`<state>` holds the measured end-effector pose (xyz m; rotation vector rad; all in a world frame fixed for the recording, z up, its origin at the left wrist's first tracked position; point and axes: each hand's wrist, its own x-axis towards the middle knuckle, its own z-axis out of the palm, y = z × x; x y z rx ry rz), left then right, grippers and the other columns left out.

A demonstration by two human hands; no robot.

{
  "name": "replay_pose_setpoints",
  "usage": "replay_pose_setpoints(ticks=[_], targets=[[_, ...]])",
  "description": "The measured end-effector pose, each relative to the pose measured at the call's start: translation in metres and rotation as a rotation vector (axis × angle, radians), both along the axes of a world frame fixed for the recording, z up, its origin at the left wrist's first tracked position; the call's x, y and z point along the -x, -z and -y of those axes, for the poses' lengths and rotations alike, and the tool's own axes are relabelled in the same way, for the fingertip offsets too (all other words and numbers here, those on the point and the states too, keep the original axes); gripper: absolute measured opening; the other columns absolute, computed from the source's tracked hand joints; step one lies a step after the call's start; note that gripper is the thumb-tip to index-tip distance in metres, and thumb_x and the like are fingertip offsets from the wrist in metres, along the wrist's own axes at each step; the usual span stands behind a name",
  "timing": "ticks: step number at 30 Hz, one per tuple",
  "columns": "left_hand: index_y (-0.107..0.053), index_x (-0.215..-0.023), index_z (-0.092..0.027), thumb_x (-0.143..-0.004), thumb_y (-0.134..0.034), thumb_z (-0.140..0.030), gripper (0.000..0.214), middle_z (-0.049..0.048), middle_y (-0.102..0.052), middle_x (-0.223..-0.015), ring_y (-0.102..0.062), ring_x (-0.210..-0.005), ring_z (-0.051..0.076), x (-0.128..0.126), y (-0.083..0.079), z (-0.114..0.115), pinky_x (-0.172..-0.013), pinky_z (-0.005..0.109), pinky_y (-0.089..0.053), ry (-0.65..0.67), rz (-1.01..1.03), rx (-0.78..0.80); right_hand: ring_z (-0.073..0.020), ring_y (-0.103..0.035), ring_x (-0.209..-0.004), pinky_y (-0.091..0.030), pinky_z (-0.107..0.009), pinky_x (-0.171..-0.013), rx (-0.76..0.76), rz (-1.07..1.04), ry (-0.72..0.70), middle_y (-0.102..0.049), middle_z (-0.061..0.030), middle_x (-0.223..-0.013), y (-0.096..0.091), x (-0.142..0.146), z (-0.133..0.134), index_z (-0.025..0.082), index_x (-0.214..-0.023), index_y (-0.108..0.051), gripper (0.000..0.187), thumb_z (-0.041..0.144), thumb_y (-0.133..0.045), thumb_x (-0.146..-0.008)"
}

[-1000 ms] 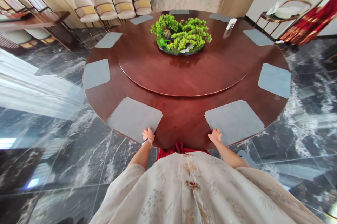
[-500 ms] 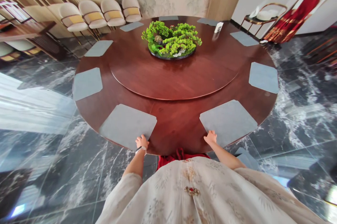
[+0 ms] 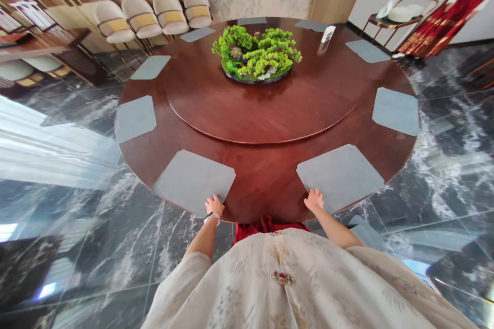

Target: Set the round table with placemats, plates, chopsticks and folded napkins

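My left hand (image 3: 214,205) rests with its fingers spread on the near right corner of a grey placemat (image 3: 193,179). A second grey placemat (image 3: 341,177) lies to the right, and my right hand (image 3: 314,199) touches its near left edge with fingers apart. Neither hand holds anything that I can see. Both mats lie flat along the near rim of a round, dark red-brown wooden table (image 3: 266,179). Between the two mats a strip of bare wood shows.
A turntable (image 3: 262,118) fills the table's middle, bearing a green miniature tree arrangement (image 3: 266,53) and a small white card stand (image 3: 328,34). Several more placemats (image 3: 137,119) line the rim. Pale chairs (image 3: 170,15) stand by the far wall; a side stand (image 3: 393,22) is at right.
The view has shifted a little, so the table and mats sit slightly further right and higher in the picture. Both hands stay at their mats.
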<state>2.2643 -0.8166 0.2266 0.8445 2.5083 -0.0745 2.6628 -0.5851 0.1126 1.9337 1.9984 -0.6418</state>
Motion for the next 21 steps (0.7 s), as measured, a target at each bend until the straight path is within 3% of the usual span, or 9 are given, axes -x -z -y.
replay_pose_setpoints(ticks=[8, 13, 17, 21], targets=[[-0.032, -0.12, 0.001, -0.094, -0.042, -0.016, 0.032, 0.0312, -0.039, -0.13, -0.041, -0.124, 0.039, -0.008, -0.01, -0.005, -0.102, 0.043, -0.03, -0.003, 0.011, -0.001, -0.031, -0.041, -0.128, -0.044, -0.047, -0.097, 0.023, -0.003, 0.054, -0.04, -0.0175, -0.138, -0.013, 0.003, -0.004, 0.015, -0.127, -0.049, 0.043, 0.026, -0.054, -0.086], [-0.034, -0.12, 0.001, -0.09, -0.041, -0.018, 0.036, 0.0307, -0.04, -0.128, -0.043, -0.125, 0.044, -0.012, -0.007, -0.012, -0.102, 0.049, -0.033, 0.038, -0.039, 0.058, -0.0321, -0.04, -0.128, -0.041, -0.049, -0.099, 0.009, -0.07, 0.093, -0.043, -0.0174, -0.14, -0.026, 0.008, -0.01, 0.016, -0.127, -0.051, 0.046, 0.021, -0.058, -0.083], [-0.034, -0.126, 0.003, -0.092, -0.039, -0.024, 0.043, 0.0277, -0.045, -0.124, -0.045, -0.125, 0.045, -0.023, 0.007, -0.024, -0.105, 0.052, -0.034, 0.196, -0.078, 0.09, -0.0334, -0.041, -0.129, -0.039, -0.052, -0.104, -0.047, -0.262, 0.193, -0.045, -0.0169, -0.143, -0.025, 0.009, 0.002, 0.016, -0.131, -0.053, 0.053, 0.022, -0.062, -0.079], [-0.038, -0.135, 0.001, -0.093, -0.039, -0.022, 0.047, 0.0255, -0.047, -0.126, -0.044, -0.127, 0.04, -0.073, 0.025, -0.057, -0.111, 0.053, -0.033, 0.482, -0.037, -0.23, -0.0238, -0.049, -0.125, -0.041, -0.041, -0.107, -0.296, -0.594, 0.293, -0.054, -0.0113, -0.138, -0.011, -0.021, 0.049, 0.019, -0.129, -0.059, 0.047, 0.012, -0.051, -0.083]])
